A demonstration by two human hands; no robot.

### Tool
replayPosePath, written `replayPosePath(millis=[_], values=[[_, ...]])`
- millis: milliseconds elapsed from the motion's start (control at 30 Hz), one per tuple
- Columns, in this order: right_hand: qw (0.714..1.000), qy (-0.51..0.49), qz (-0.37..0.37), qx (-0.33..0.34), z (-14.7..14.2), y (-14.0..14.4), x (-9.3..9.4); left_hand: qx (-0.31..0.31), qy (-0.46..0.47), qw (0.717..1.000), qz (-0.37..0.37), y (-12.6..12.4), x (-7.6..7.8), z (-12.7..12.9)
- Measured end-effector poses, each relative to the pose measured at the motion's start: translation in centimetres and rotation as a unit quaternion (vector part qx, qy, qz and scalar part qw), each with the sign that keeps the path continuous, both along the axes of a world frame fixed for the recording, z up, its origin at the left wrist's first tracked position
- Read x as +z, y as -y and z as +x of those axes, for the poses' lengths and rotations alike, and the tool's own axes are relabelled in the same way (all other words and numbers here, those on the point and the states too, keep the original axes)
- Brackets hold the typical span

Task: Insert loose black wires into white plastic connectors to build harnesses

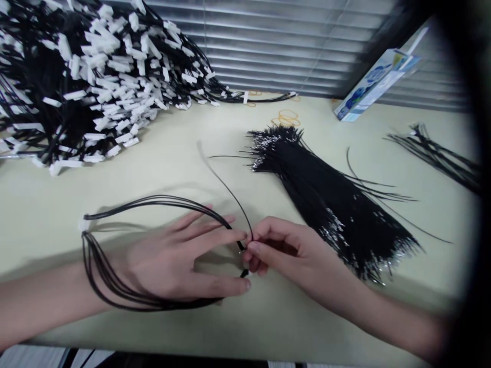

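So the left hand (172, 260) has a loop of thin black wires (115, 286) slung around it, the strands bending out past the wrist and coming back together at the fingertips. The loop looks like several glossy black wires running side by side, with a small white connector (83, 225) where they meet on the far left. Thumb and index finger are closed on the wire ends, the other fingers stretched out flat over the table (184, 153).

The right hand (284, 250) is right up against it, fingers pinched shut on 1 single black wire (226, 186) that arcs up and away toward the back; its far tip is blurred. The 2 hands meet near the front middle of the table.

Just right of the hands lies a thick bundle of loose black wires (326, 199) with silvery stripped tips. Back left there's a huge heap of finished wires with white connectors (84, 71). Some rubber bands (286, 118) and a blue and white box (374, 84) sit near the blinds (276, 41)
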State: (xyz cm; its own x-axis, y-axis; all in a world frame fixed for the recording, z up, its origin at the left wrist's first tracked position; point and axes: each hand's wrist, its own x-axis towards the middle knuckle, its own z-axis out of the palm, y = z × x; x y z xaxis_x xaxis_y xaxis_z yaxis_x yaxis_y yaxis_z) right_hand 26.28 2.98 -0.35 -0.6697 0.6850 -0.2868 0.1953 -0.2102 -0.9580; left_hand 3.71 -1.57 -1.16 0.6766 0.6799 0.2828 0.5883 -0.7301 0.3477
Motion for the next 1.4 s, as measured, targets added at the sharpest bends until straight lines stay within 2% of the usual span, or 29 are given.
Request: replayPosePath(millis=[100,167,300,400,500,600,733,833,1067,1167,1300,1400], values=[[1.0,-0.021,0.005,0.014,-0.1,0.0,-0.1,0.08,0.129,0.988,-0.042,0.0,-0.1,0.8],[0.999,-0.028,0.011,0.027,-0.2,0.2,-0.1,0.072,0.164,0.982,-0.06,-0.3,0.2,1.2],[0.999,-0.021,0.03,0.032,-0.1,0.6,-0.2,-0.017,0.111,0.993,-0.019,-0.8,1.0,1.3],[0.998,-0.012,0.048,0.027,0.0,0.8,-0.3,-0.028,0.081,0.996,-0.027,-0.8,0.9,1.2],[0.998,-0.005,0.065,0.027,0.1,1.0,-0.5,0.022,0.065,0.995,-0.07,-0.3,0.4,1.3],[0.997,0.006,0.079,0.023,0.1,1.2,-0.7,0.099,0.081,0.99,-0.068,0.2,-0.5,1.5],[0.991,0.028,0.13,0.025,0.0,1.2,-0.7,0.071,0.106,0.992,-0.014,0.2,-1.0,1.6],[0.986,0.043,0.161,0.011,-0.1,1.0,-0.7,0.071,0.131,0.989,-0.01,0.0,-1.1,1.7],[0.997,0.04,0.073,-0.01,-0.3,0.8,-1.0,0.058,0.126,0.99,-0.015,-0.5,-0.6,1.9],[0.998,0.037,0.058,-0.013,-0.4,0.9,-1.0,0.06,0.128,0.989,-0.042,-0.5,-0.3,2.1],[0.997,0.046,0.063,-0.015,-0.4,0.8,-0.9,0.116,0.138,0.978,-0.103,-0.2,-0.1,2.3],[0.994,0.058,0.09,-0.014,-0.4,0.8,-0.9,0.128,0.112,0.977,-0.128,-0.1,0.0,2.3]])
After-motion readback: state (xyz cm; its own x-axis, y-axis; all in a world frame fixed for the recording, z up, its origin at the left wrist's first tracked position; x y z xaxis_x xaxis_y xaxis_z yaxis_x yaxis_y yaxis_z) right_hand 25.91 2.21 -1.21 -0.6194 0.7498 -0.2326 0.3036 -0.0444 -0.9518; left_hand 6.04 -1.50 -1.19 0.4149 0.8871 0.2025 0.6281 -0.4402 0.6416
